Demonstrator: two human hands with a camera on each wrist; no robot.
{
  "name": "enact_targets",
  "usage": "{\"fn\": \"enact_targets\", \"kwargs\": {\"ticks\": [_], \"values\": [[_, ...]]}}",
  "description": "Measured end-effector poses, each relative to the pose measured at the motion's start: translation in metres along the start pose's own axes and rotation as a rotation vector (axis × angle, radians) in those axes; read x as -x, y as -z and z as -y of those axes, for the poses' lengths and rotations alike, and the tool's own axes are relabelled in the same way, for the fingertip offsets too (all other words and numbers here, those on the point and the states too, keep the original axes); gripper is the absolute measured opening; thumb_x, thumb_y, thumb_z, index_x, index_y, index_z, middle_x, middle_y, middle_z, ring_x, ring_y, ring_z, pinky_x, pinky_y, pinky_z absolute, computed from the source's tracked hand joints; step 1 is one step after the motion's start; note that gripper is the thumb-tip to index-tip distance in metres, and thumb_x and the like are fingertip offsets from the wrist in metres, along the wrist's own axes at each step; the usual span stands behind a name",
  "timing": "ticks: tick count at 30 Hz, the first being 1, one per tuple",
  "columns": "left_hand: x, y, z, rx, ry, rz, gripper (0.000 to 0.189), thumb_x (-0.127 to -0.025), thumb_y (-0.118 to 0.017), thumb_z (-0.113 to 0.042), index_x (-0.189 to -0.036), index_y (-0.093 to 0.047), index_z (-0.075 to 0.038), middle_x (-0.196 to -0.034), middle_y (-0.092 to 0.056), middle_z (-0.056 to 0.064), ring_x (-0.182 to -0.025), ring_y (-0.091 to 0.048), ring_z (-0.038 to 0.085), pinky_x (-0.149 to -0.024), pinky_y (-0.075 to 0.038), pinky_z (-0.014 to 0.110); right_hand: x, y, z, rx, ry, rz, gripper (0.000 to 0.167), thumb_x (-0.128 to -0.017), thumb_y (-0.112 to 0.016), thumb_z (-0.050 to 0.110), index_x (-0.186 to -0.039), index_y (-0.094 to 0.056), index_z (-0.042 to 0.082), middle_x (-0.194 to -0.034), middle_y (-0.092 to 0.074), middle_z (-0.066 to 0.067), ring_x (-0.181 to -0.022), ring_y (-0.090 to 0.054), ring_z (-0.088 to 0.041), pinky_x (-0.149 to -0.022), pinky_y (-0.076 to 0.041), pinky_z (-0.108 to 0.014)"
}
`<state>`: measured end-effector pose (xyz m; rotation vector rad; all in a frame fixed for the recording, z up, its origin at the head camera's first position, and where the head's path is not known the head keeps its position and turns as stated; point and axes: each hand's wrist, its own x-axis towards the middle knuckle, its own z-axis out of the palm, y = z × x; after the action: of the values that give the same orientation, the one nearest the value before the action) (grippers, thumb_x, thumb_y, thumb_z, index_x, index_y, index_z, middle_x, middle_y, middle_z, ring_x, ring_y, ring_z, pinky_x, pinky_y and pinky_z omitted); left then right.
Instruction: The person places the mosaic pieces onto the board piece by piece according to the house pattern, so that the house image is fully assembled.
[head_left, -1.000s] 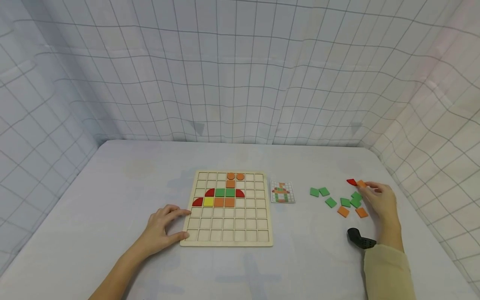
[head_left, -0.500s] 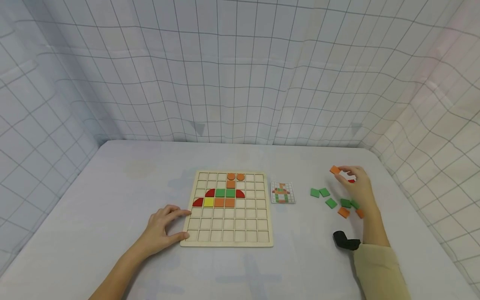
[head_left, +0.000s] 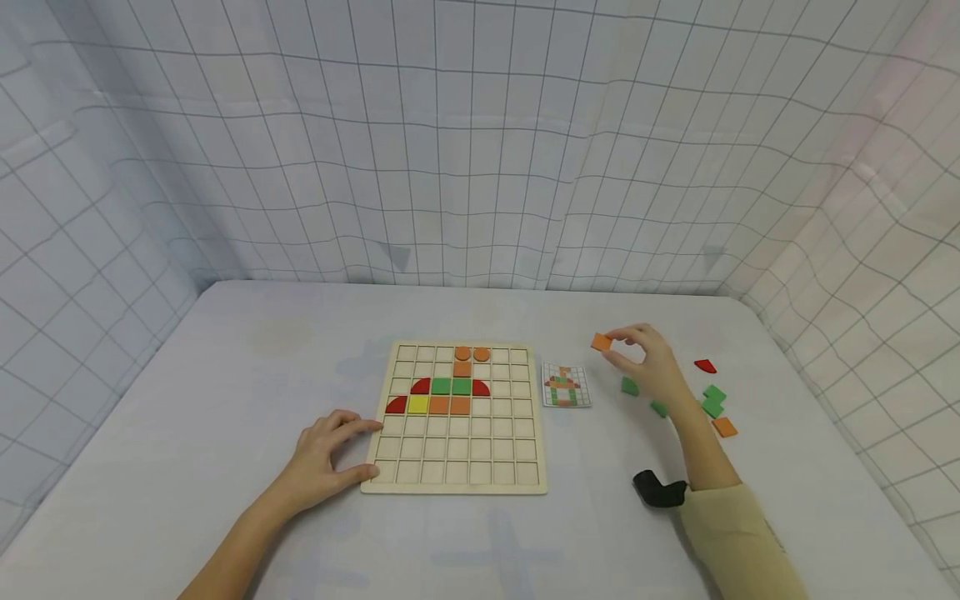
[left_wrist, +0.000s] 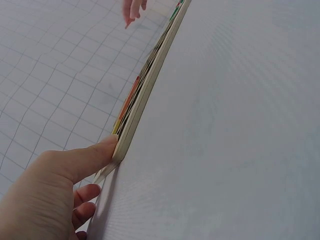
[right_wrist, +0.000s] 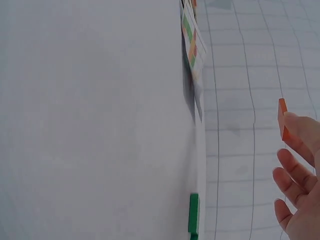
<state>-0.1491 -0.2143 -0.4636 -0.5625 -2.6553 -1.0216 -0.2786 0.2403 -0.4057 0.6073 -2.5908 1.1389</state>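
My right hand [head_left: 647, 363] pinches an orange square tile [head_left: 602, 342] between thumb and fingertips, held above the table to the upper right of the pattern card [head_left: 566, 385]. In the right wrist view, the orange tile [right_wrist: 282, 119] stands clear of the surface, the other fingers loosely bent. My left hand [head_left: 324, 458] rests at the left edge of the wooden grid board [head_left: 457, 450], thumb and index fingertip touching its rim, spread apart. Red, green, yellow and orange pieces lie in the board's upper cells. Close by, the left thumb [left_wrist: 95, 157] presses the board's edge [left_wrist: 150, 90].
Green tiles [head_left: 713, 401], an orange tile [head_left: 724, 427] and a red quarter-round piece [head_left: 705, 366] lie at the right; the right hand and forearm partly hide others. A black device [head_left: 659, 490] sits beside the right wrist. Gridded white curtains [head_left: 480, 167] surround the table's back and sides.
My right hand has lifted the orange tile from the loose pieces at the right and carried it leftward toward the card. The left hand and board stay put.
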Motion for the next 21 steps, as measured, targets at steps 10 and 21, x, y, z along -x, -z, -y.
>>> {"fn": "enact_targets", "kwargs": {"ticks": [10,21], "values": [[0.0,0.001,0.0,-0.002,-0.001,0.001,0.049,-0.066,-0.08,-0.028,-0.11,-0.062,-0.017,-0.103,-0.051,0.0,-0.096,-0.045,0.022,-0.076,-0.026,0.043,-0.007,-0.038,0.032,-0.007,0.132,0.105,0.026,-0.079,-0.071,0.009,-0.104,-0.064,0.003,-0.102,-0.057,-0.012,-0.095,-0.049,-0.035,-0.079,-0.041,-0.047],[-0.001,0.0,0.002,-0.018,-0.037,-0.018,0.05,-0.065,-0.08,-0.028,-0.11,-0.063,-0.015,-0.102,-0.051,-0.001,-0.092,-0.045,0.019,-0.074,-0.028,0.042,-0.01,-0.077,0.054,0.006,0.289,0.175,0.022,-0.078,-0.071,0.009,-0.099,-0.066,0.003,-0.096,-0.06,-0.01,-0.088,-0.055,-0.028,-0.069,-0.049,-0.04]]}}
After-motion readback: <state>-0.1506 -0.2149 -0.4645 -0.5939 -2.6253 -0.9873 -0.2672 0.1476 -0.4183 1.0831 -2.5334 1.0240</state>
